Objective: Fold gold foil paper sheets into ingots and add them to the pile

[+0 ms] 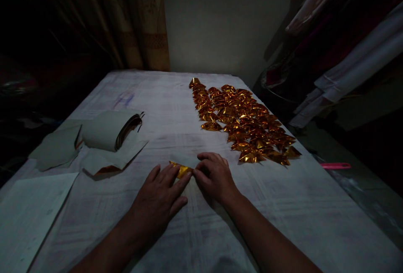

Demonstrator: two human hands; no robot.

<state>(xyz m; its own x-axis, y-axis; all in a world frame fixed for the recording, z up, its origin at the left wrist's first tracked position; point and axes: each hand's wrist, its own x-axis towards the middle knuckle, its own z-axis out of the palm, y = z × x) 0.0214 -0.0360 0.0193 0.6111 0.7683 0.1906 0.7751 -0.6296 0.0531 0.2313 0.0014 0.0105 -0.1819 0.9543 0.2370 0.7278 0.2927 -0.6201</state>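
A sheet of gold foil paper [183, 171], partly folded over with its pale backing showing behind, lies on the cloth-covered table between my hands. My left hand [159, 193] lies over its left part, fingers spread and fingertips pressing it flat. With bent fingers and thumb, my right hand [215, 175] pinches the right end of the fold. The fingertips cover part of the paper. Beyond my right hand spreads a large group of folded gold foil pieces [227, 115], shaped like ingots and set close together in rows.
At the left lie a curled stack of foil sheets [102, 130], pale side up, loose sheets [56, 147] and a white paper [28, 214]. A curtain [138, 21] and wall stand behind. Hanging clothes [359, 67] and a pink handle [336, 166] are beyond the right edge.
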